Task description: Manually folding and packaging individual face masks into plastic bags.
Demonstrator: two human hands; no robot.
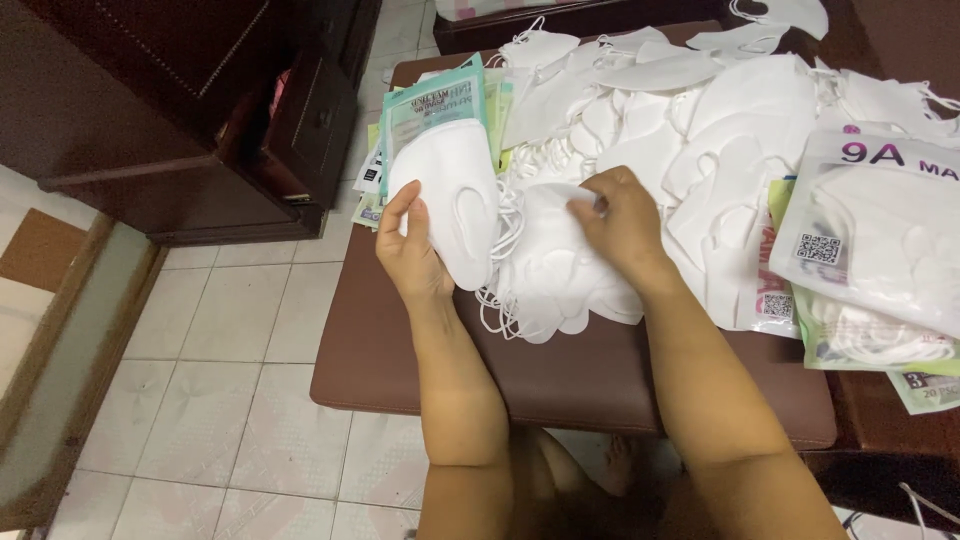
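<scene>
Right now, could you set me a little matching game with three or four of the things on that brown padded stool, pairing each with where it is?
Things:
1. stack of folded white masks
2. teal mask packet
3. clear bagged masks
4. loose mask heap

Places:
a. far side of the stool
b. right edge
c. in the left hand
d. behind the held stack

Pairs: 1-c, 2-d, 3-b, 4-a. The right hand picks at a mask from a small pile in the middle.
</scene>
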